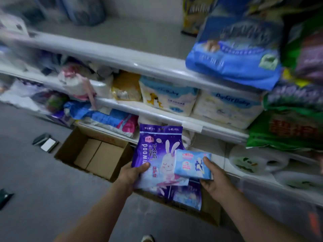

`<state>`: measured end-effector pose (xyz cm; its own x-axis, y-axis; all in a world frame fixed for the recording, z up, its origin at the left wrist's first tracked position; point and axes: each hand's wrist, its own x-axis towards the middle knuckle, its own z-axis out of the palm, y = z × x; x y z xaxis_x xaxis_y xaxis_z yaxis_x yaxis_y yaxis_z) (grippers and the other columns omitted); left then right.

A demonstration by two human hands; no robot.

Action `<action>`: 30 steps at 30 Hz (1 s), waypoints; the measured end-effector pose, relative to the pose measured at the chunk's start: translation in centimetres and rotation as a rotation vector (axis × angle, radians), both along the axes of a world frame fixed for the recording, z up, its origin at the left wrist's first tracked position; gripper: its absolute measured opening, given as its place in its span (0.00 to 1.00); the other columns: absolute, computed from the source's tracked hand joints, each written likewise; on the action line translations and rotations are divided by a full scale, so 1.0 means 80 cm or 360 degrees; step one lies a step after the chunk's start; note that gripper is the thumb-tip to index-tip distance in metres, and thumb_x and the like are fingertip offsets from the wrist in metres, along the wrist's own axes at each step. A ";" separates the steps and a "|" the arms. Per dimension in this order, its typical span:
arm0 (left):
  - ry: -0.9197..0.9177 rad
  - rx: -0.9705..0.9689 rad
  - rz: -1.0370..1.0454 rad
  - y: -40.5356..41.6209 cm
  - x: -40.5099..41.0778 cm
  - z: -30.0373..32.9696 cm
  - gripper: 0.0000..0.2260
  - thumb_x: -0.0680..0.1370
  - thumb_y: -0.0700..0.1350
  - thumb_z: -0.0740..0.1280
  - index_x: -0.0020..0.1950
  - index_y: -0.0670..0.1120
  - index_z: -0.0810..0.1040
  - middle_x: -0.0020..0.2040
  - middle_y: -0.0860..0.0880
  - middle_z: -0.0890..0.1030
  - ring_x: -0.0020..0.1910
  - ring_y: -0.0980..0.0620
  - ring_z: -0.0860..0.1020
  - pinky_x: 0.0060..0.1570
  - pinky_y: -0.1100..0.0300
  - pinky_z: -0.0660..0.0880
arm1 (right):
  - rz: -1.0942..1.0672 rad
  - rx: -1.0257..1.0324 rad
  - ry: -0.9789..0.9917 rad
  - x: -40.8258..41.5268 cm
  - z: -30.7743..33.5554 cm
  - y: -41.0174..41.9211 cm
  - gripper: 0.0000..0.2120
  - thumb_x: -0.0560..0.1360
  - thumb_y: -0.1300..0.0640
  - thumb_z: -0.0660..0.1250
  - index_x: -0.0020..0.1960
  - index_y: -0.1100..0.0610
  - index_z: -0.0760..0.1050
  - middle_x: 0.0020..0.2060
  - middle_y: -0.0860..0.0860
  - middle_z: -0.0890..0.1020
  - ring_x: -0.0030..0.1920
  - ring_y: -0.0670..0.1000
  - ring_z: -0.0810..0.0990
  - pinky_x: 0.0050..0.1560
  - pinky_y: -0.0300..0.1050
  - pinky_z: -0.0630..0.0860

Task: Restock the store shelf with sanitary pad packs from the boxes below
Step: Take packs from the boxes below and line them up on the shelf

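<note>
My left hand (pixel 133 173) grips the lower left corner of a purple pad pack with a white rabbit (pixel 157 151), held upright above the floor. My right hand (pixel 212 179) holds a smaller light blue pad pack (pixel 191 164) by its right end, overlapping the purple pack's lower right. Below both hands a cardboard box (pixel 208 212) holds more purple packs (pixel 185 194). The white store shelf (pixel 157 67) rises in tiers just behind the packs.
An open, empty cardboard box (pixel 94 152) sits on the grey floor to the left. Diaper packs (pixel 167 96) fill the middle tier, a blue bag (pixel 234 49) lies on the upper tier, and green bags (pixel 286 130) stack at right. Small dark items (pixel 45 142) lie on the floor.
</note>
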<state>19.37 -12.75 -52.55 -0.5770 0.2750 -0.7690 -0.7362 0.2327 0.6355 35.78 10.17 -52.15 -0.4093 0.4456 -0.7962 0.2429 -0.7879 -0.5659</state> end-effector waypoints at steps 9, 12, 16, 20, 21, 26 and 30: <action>0.0264 0.0218 -0.0002 0.001 0.026 0.231 0.24 0.67 0.38 0.77 0.62 0.36 0.78 0.50 0.37 0.85 0.45 0.38 0.85 0.40 0.49 0.83 | 0.0041 0.0129 0.0350 0.013 0.225 0.012 0.08 0.75 0.53 0.72 0.53 0.53 0.79 0.37 0.50 0.86 0.41 0.50 0.82 0.42 0.46 0.75; 0.0354 0.0275 0.0018 0.007 0.034 0.294 0.24 0.68 0.40 0.78 0.62 0.38 0.77 0.51 0.38 0.85 0.47 0.38 0.85 0.40 0.50 0.82 | 0.0053 0.0194 0.0472 0.015 0.288 0.019 0.08 0.75 0.53 0.72 0.51 0.54 0.79 0.38 0.51 0.87 0.37 0.50 0.83 0.40 0.46 0.77; 0.0509 0.0380 0.0037 0.027 0.045 0.374 0.18 0.71 0.36 0.75 0.60 0.36 0.78 0.47 0.37 0.85 0.40 0.41 0.85 0.35 0.50 0.83 | 0.0042 0.0238 0.0580 0.020 0.369 0.031 0.09 0.72 0.54 0.75 0.51 0.55 0.80 0.40 0.52 0.87 0.39 0.51 0.84 0.43 0.47 0.79; 0.0604 0.0537 0.0019 0.043 0.052 0.442 0.12 0.75 0.34 0.72 0.57 0.36 0.79 0.44 0.40 0.86 0.35 0.45 0.85 0.31 0.54 0.81 | 0.0070 0.0342 0.0728 0.027 0.441 0.048 0.23 0.67 0.51 0.76 0.60 0.56 0.79 0.48 0.54 0.86 0.42 0.52 0.84 0.42 0.47 0.80; 0.0649 0.0560 0.0016 0.047 0.051 0.456 0.13 0.74 0.34 0.71 0.58 0.35 0.79 0.46 0.39 0.86 0.37 0.44 0.85 0.33 0.54 0.82 | 0.0087 0.0360 0.0766 0.029 0.456 0.054 0.24 0.67 0.51 0.75 0.61 0.56 0.78 0.47 0.54 0.86 0.40 0.52 0.84 0.40 0.46 0.81; 0.0789 0.0642 -0.0001 0.069 0.044 0.513 0.16 0.74 0.35 0.71 0.62 0.35 0.79 0.52 0.37 0.85 0.41 0.44 0.85 0.39 0.52 0.83 | 0.0116 0.0422 0.0863 0.040 0.525 0.082 0.09 0.75 0.50 0.71 0.51 0.55 0.79 0.35 0.50 0.85 0.30 0.47 0.82 0.26 0.36 0.75; 0.0786 0.0768 -0.0022 0.091 0.048 0.548 0.14 0.73 0.37 0.72 0.59 0.39 0.79 0.47 0.39 0.86 0.40 0.43 0.85 0.42 0.49 0.83 | 0.0121 0.0492 0.0964 0.046 0.561 0.099 0.16 0.70 0.49 0.73 0.56 0.54 0.80 0.41 0.51 0.86 0.35 0.49 0.82 0.34 0.41 0.76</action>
